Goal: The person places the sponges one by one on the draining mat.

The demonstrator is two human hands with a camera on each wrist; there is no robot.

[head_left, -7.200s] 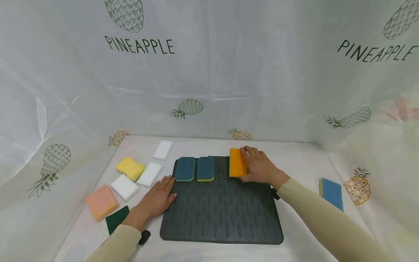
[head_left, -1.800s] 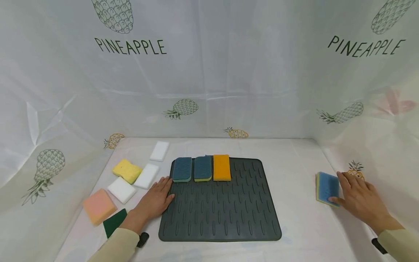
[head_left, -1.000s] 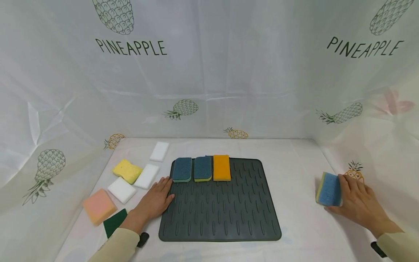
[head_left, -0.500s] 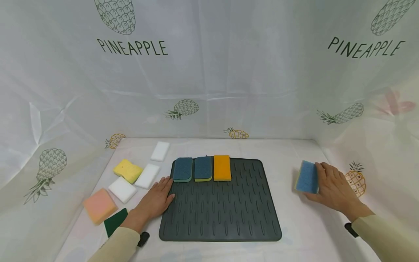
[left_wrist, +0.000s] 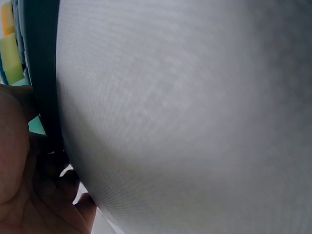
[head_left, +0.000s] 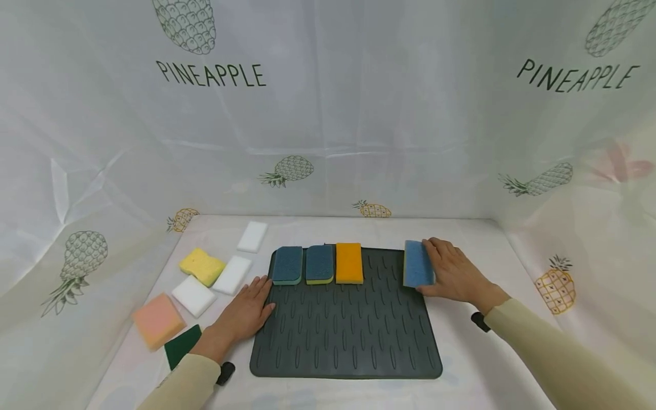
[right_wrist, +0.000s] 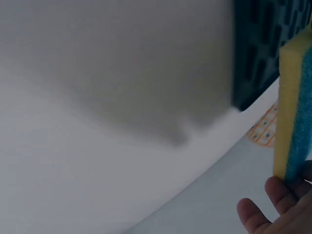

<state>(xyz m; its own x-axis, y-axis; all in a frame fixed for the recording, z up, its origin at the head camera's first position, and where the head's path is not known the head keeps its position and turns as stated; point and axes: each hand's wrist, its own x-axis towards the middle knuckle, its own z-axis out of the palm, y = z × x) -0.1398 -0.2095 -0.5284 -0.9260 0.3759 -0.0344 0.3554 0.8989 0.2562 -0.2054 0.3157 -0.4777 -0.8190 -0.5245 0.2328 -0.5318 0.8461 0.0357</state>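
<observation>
My right hand (head_left: 453, 272) grips a blue and yellow sponge (head_left: 418, 264) by its right side, over the back right corner of a dark grey ribbed mat (head_left: 348, 336). In the right wrist view the sponge (right_wrist: 293, 112) is lifted off the table, its yellow layer beside the blue one. My left hand (head_left: 245, 308) rests at the mat's left edge, fingers straight. Along the mat's back edge lie two dark blue scouring sponges (head_left: 288, 265) and an orange sponge (head_left: 349, 263), side by side in a row.
Left of the mat lie a yellow sponge (head_left: 202, 266), several white sponges (head_left: 195, 295), a pink and orange sponge (head_left: 159, 321) and a dark green pad (head_left: 183, 345), partly behind the left forearm. A pineapple-print sheet (head_left: 400, 114) hangs behind and at the sides.
The right hand placed the orange sponge in the row, then picked up the blue sponge from the table's right side and carried it left over the mat. The left hand has stayed put.
</observation>
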